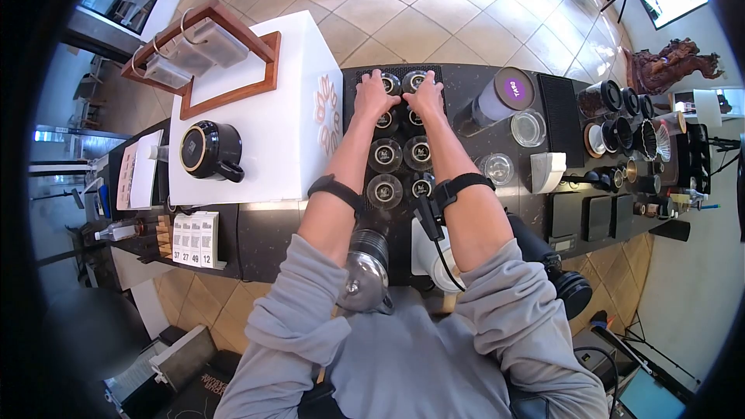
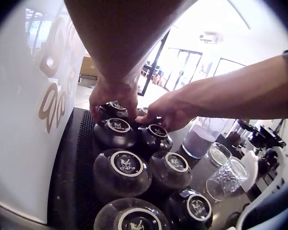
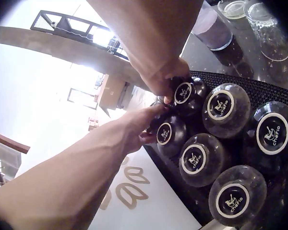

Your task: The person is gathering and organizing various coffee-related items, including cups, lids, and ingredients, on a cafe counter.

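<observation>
Dark round cups stand upside down in two columns on a black ribbed mat [image 1: 360, 76], their pale base rings marked "chefio". At the far end my left hand [image 1: 373, 98] grips the last cup [image 1: 391, 84] of the left column, fingers spread down over its sides. Beside it, the right hand [image 1: 426, 99] holds the last cup [image 1: 414, 81] of the right column the same way. Both thumbs point inward, close together. Nearer cups, such as the left-column cup [image 2: 122, 172] and right-column cup [image 3: 221, 109], stand behind the hands, untouched. The palms hide much of the gripped cups.
A white box [image 1: 299, 109] with a black mug [image 1: 211, 149] on it flanks the mat's left. To the right are a jar with a purple-labelled lid [image 1: 515, 88] and clear glasses [image 1: 528, 128]. A metal kettle [image 1: 363, 279] stands close to my body.
</observation>
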Available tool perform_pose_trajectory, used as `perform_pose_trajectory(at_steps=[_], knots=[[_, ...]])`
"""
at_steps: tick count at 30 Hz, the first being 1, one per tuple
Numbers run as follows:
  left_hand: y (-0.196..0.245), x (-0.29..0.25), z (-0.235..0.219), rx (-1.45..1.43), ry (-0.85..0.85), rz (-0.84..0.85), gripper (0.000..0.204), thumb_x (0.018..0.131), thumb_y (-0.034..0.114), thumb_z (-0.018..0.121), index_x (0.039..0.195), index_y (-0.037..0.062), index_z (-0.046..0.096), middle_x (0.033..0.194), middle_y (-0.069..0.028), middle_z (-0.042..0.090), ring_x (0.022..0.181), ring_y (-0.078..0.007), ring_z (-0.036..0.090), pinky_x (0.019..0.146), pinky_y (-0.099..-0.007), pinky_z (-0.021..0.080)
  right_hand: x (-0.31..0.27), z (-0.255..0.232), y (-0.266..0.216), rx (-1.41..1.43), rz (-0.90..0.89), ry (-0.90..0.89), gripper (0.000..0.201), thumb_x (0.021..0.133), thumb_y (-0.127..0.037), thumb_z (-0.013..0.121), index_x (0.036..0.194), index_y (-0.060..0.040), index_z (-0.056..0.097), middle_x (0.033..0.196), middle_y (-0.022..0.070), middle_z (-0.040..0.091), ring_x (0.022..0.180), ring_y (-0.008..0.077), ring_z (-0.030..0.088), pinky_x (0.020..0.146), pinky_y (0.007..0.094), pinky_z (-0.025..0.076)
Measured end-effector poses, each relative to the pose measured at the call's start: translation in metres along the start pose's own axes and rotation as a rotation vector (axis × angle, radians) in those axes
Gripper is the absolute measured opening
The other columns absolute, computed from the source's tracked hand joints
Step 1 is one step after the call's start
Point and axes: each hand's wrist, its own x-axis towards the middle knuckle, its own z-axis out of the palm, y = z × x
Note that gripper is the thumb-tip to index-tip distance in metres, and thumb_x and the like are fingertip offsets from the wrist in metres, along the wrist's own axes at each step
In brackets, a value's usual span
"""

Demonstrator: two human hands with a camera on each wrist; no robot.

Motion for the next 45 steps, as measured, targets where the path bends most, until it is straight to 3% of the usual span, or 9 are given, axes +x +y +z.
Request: perform_pose_trajectory(at_steps=[3, 6, 12, 14, 28, 30, 34, 36, 45], knots=[[0.001, -0.001, -0.003, 0.018, -0.029, 0.034, 0.091, 0.063, 0.028, 0.087, 0.138, 0.0053, 0.041, 0.131, -0.0236, 0.048, 0.120, -0.0437, 0.051, 0.099, -0.0459, 0.048, -0.001, 0.000, -0.001, -0.007, 0.013, 0.001, 0.095, 0.076, -0.023, 0.081, 0.148, -0.0062, 0.021, 0.142, 0.0331, 0.035, 0.125, 0.0487, 0.047, 0.103, 0.0499, 0.043], [0.006, -0.004, -0.003, 0.054, -0.023, 0.043, 0.092, 0.063, 0.032, 0.086, 0.138, 0.0038, 0.042, 0.130, -0.0274, 0.049, 0.118, -0.0417, 0.054, 0.100, -0.0444, 0.047, -0.001, 0.000, -0.001, -0.003, 0.011, 0.011, 0.093, 0.076, -0.022, 0.081, 0.147, -0.0062, 0.023, 0.142, 0.0331, 0.035, 0.125, 0.0488, 0.047, 0.103, 0.0499, 0.043], [0.001, 0.000, 0.003, -0.029, 0.009, -0.039, 0.090, 0.063, 0.029, 0.086, 0.136, 0.0022, 0.040, 0.129, -0.0264, 0.051, 0.118, -0.0409, 0.054, 0.100, -0.0435, 0.047, -0.002, 0.000, -0.002, 0.006, 0.018, 0.009, 0.092, 0.076, -0.022, 0.081, 0.146, -0.0059, 0.024, 0.141, 0.0333, 0.035, 0.125, 0.0493, 0.047, 0.103, 0.0500, 0.043], [-0.005, 0.002, 0.007, -0.065, 0.067, 0.040, 0.082, 0.063, 0.025, 0.087, 0.128, 0.0004, 0.044, 0.126, -0.0247, 0.052, 0.112, -0.0447, 0.057, 0.095, -0.0466, 0.049, -0.002, 0.000, -0.002, 0.006, 0.013, 0.013, 0.092, 0.076, -0.021, 0.081, 0.146, -0.0057, 0.024, 0.141, 0.0335, 0.035, 0.125, 0.0493, 0.047, 0.103, 0.0499, 0.043], [0.004, 0.000, -0.003, -0.018, -0.006, 0.001, 0.082, 0.062, 0.022, 0.087, 0.131, 0.0027, 0.046, 0.129, -0.0218, 0.051, 0.114, -0.0443, 0.055, 0.097, -0.0477, 0.049, 0.001, 0.002, -0.002, -0.006, 0.017, 0.010, 0.096, 0.076, -0.022, 0.081, 0.149, -0.0068, 0.021, 0.142, 0.0337, 0.034, 0.126, 0.0491, 0.046, 0.104, 0.0492, 0.043], [0.004, -0.001, -0.003, -0.005, 0.001, -0.017, 0.082, 0.062, 0.022, 0.088, 0.131, 0.0027, 0.047, 0.130, -0.0215, 0.050, 0.114, -0.0448, 0.055, 0.096, -0.0480, 0.049, 0.001, 0.001, -0.003, -0.052, 0.036, 0.011, 0.097, 0.078, -0.019, 0.079, 0.151, -0.0078, 0.016, 0.142, 0.0286, 0.033, 0.120, 0.0457, 0.053, 0.099, 0.0471, 0.049], [0.002, -0.001, -0.001, 0.005, 0.021, -0.006, 0.080, 0.063, 0.022, 0.087, 0.130, 0.0024, 0.048, 0.129, -0.0214, 0.051, 0.114, -0.0450, 0.055, 0.096, -0.0474, 0.049, 0.003, 0.003, -0.003, -0.054, 0.046, 0.005, 0.098, 0.077, -0.020, 0.079, 0.151, -0.0078, 0.016, 0.143, 0.0287, 0.033, 0.121, 0.0456, 0.052, 0.100, 0.0469, 0.049], [0.000, -0.001, 0.000, -0.015, 0.026, -0.006, 0.080, 0.064, 0.022, 0.087, 0.131, 0.0024, 0.049, 0.129, -0.0215, 0.052, 0.114, -0.0452, 0.055, 0.096, -0.0473, 0.049, 0.005, 0.002, -0.004, -0.019, 0.053, 0.001, 0.099, 0.074, -0.023, 0.082, 0.150, -0.0072, 0.020, 0.143, 0.0328, 0.034, 0.127, 0.0470, 0.046, 0.105, 0.0478, 0.042], [-0.005, 0.002, 0.005, -0.004, 0.061, 0.053, 0.078, 0.063, 0.018, 0.087, 0.131, 0.0012, 0.050, 0.119, -0.0226, 0.058, 0.113, -0.0384, 0.059, 0.096, -0.0442, 0.049, 0.008, 0.001, -0.001, -0.061, 0.030, 0.009, 0.106, 0.067, -0.028, 0.087, 0.149, -0.0066, 0.024, 0.141, 0.0314, 0.040, 0.128, 0.0459, 0.046, 0.105, 0.0485, 0.042]])
